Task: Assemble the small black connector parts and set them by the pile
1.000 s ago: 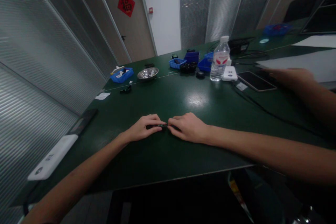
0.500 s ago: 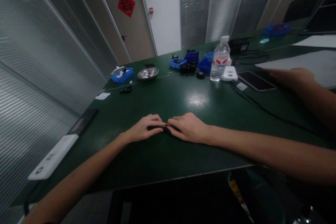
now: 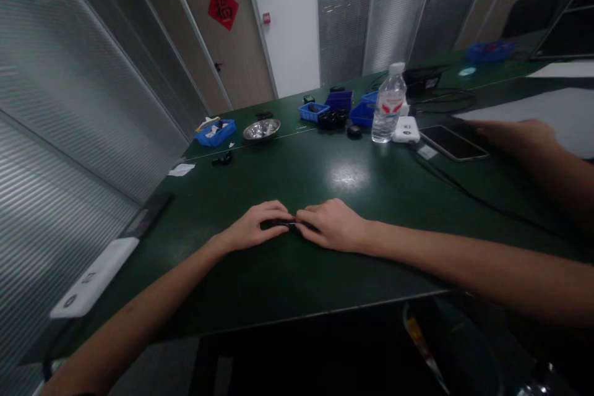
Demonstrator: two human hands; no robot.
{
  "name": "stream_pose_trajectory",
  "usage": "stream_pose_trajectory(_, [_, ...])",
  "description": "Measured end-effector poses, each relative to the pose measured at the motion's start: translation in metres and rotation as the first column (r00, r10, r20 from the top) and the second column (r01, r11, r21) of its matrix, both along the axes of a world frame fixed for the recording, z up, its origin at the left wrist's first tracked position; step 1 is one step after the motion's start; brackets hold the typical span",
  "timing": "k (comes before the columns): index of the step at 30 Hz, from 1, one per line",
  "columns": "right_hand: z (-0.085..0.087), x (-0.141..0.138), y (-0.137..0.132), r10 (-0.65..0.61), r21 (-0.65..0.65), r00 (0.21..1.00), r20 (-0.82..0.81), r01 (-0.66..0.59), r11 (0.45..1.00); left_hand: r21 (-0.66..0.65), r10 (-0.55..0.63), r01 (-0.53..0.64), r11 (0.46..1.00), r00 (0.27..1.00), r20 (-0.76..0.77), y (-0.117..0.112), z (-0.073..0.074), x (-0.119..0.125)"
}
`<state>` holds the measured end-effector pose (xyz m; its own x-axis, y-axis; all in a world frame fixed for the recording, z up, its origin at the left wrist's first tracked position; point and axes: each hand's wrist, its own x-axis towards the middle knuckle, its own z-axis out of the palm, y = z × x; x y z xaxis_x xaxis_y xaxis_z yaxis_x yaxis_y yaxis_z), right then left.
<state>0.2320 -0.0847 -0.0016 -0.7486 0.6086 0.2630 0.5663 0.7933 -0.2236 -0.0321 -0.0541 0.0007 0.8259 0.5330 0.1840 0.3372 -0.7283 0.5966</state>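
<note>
Both my hands rest on the dark green table (image 3: 288, 278), fingertips meeting near its front middle. My left hand (image 3: 253, 226) is curled, pinching one end of a small dark part (image 3: 284, 223). My right hand (image 3: 331, 224) is curled too and pinches the other end. The part is mostly hidden by my fingers, so I cannot make out its shape.
Another person's hand (image 3: 515, 135) lies at the right beside a phone (image 3: 452, 142). A water bottle (image 3: 388, 103), white device (image 3: 406, 130), blue bins (image 3: 216, 133), a metal bowl (image 3: 261, 129) and black parts (image 3: 332, 119) stand farther back. A cable (image 3: 464, 192) crosses the right side. A white bar (image 3: 95, 277) lies at the left edge.
Almost nothing has moved; my fingers shifted slightly on the small part, and the view drifted a little.
</note>
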Motion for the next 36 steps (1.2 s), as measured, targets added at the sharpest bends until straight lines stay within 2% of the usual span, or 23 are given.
stream_pose_trajectory(13, [0.0008,0.0001,-0.0005,0.02,0.02,0.999,0.028,-0.02,1.0,0.002,0.003,-0.003,1.0,1.0,-0.009,0.0007,0.0002,0.0016])
stream_pose_trajectory(36, [0.0002,0.001,-0.0009,0.047,0.002,0.999,-0.013,-0.047,0.999,0.015,0.007,-0.006,1.0,1.0,-0.03,0.0023,-0.0039,-0.0004])
